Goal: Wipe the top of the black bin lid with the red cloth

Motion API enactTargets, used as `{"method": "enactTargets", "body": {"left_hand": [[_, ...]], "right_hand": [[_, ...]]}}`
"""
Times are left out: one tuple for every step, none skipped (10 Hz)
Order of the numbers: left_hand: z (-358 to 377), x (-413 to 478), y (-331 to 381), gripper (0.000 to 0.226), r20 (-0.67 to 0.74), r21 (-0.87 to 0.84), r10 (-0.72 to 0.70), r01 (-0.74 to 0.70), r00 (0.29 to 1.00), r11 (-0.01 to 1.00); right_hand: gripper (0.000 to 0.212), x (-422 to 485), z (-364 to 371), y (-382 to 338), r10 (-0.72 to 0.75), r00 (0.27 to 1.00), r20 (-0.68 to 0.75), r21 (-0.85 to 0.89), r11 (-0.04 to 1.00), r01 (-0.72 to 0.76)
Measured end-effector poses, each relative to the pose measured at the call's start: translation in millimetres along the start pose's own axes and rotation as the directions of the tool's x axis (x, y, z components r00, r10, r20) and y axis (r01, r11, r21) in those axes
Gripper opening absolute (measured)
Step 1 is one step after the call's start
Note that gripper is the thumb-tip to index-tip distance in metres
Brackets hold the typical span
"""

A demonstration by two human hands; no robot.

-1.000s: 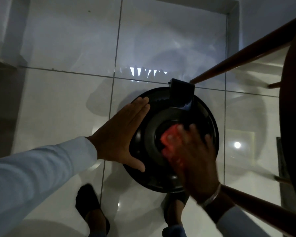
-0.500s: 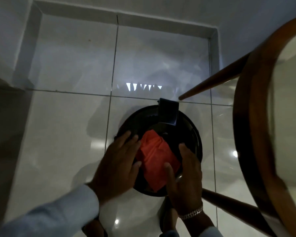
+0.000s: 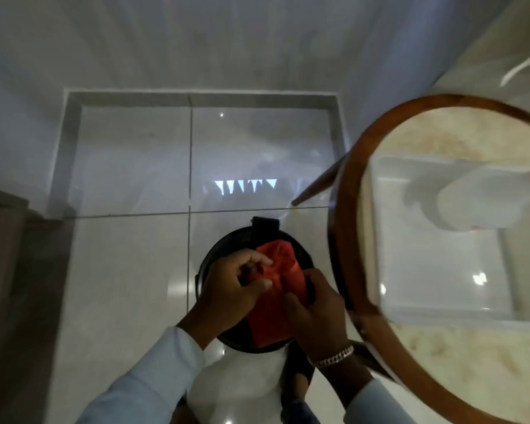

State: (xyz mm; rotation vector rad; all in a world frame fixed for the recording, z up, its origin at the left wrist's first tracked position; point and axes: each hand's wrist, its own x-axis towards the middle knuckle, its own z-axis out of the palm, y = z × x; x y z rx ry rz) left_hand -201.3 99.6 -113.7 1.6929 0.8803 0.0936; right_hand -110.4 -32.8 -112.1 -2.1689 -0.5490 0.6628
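Because the cloth (image 3: 274,289) is soft and floppy, it looks easy to bunch; left hand (image 3: 231,296) pinches its 9 o'clock edge, right hand (image 3: 314,313) grips 3 o'clock, over the lid (image 3: 214,255).

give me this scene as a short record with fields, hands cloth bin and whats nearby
setting: glossy white tiled floor, seen from above
bin lid: black, round, mostly covered by the cloth and hands
cloth: red cloth, bunched over the lid
left hand: left hand gripping the cloth's left edge
right hand: right hand gripping the cloth's right side, bracelet on the wrist
nearby: round wooden-rimmed table on the right
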Motion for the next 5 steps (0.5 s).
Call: {"method": "enactTargets", "body": {"left_hand": [[15, -2, 73, 0.028, -0.076, -0.049, 0.125, -0.129, 0.989, 0.991], [61, 4, 136, 0.021, -0.202, -0.022, 0.267, -0.277, 0.942, 0.961], [110, 19, 173, 0.018, -0.262, 0.015, 0.325, -0.333, 0.909, 0.943], [132, 41, 178, 0.025, -0.208, 0.087, 0.185, -0.171, 0.96, 0.981], [127, 38, 175, 0.027, -0.181, 0.066, 0.19, -0.181, 0.965, 0.981]], "right_hand": [[0.038, -3, -71, -36, -0.056, 0.99, -0.131, 0.081, 0.995, 0.066], [0.036, 7, -138, -38, -0.003, 0.946, -0.323, 0.213, 0.974, 0.076], [0.029, 34, -175, -20, 0.101, 0.931, -0.352, 0.218, 0.976, -0.023], [0.034, 61, -178, 3, 0.155, 0.949, -0.275, 0.054, 0.988, -0.146], [0.037, 64, -175, 16, 0.16, 0.956, -0.245, -0.034, 0.984, -0.173]]}}
